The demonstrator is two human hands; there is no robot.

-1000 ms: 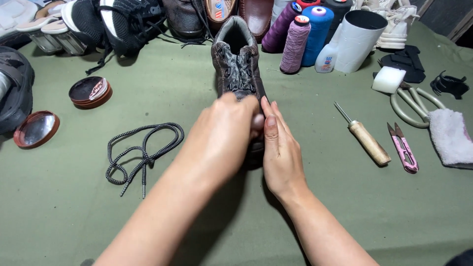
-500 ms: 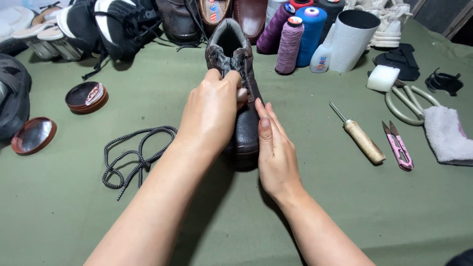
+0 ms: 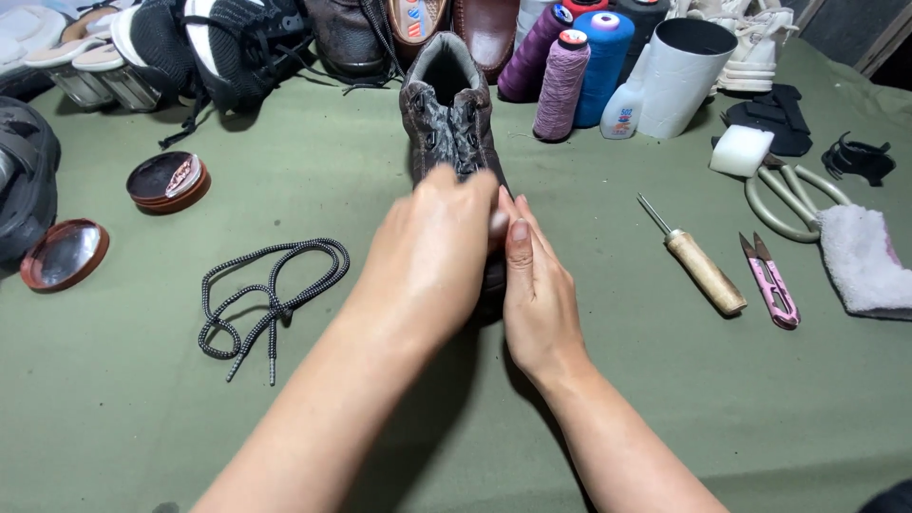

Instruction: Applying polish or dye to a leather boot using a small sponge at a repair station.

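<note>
A worn brown shoe (image 3: pixel 447 112) stands on the green cloth with its heel opening turned away from me. My left hand (image 3: pixel 432 252) lies over its toe end and covers the front of the shoe. My right hand (image 3: pixel 535 290) presses flat against the shoe's right side, fingers straight and together. Both hands hold the shoe between them. The toe itself is hidden under my left hand. A speckled black-and-white shoelace (image 3: pixel 269 290) lies loose in a coil to the left of my left arm.
An awl with a wooden handle (image 3: pixel 698 266), pink thread snips (image 3: pixel 771 283), scissors (image 3: pixel 788 204) and a grey cloth (image 3: pixel 863 258) lie to the right. Thread spools (image 3: pixel 562 84) and a white cylinder (image 3: pixel 682 65) stand behind. An open polish tin (image 3: pixel 169 180), its lid (image 3: pixel 65 253) and other shoes sit at left.
My left hand slid up the shoe toward the laces, then came back down over the toe. My right hand stayed against the shoe's side.
</note>
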